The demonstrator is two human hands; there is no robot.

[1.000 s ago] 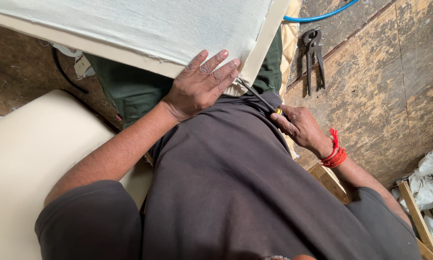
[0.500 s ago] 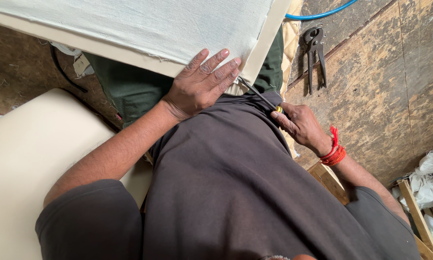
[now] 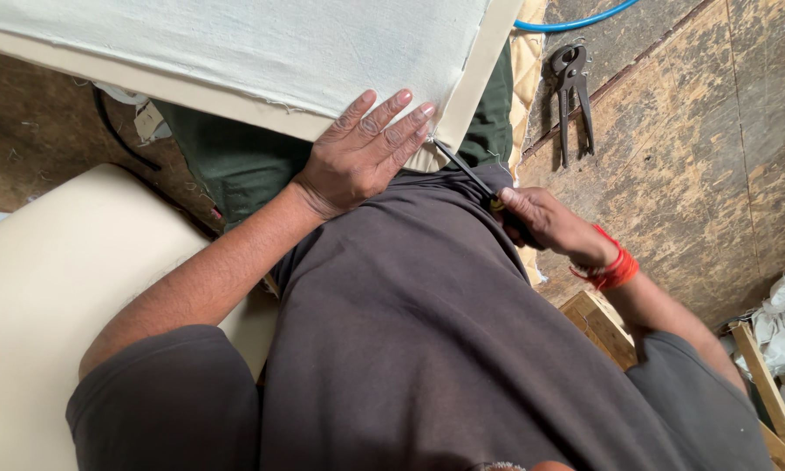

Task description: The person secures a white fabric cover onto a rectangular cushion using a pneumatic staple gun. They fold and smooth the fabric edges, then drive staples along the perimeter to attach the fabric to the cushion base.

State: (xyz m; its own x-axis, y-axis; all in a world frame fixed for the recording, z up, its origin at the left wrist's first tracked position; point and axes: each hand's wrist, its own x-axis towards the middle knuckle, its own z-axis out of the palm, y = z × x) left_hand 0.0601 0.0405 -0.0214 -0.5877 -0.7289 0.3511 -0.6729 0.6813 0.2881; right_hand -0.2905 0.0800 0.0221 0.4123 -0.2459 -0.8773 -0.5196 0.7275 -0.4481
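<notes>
Two hands work the panel's near corner: the left hand (image 3: 362, 153) lies flat, fingers spread, on the cream fabric-covered panel (image 3: 235, 44), while the right hand (image 3: 541, 218) stays closed round a thin dark-shafted tool (image 3: 462, 170) whose tip prods that corner, a prying step needing steady pressure.

lighting is even, soft daylight, moderately bright, with no hard glare. the pale fabric panel (image 3: 235, 44) at 12 o'clock is the brightest area, short of washing out. a soft shadow lies under the left hand (image 3: 362, 153) and beneath the panel edge at 10 o'clock. focus is sharp across the frame, with no motion blur. slight wide-angle stretching shows toward the corners.
</notes>
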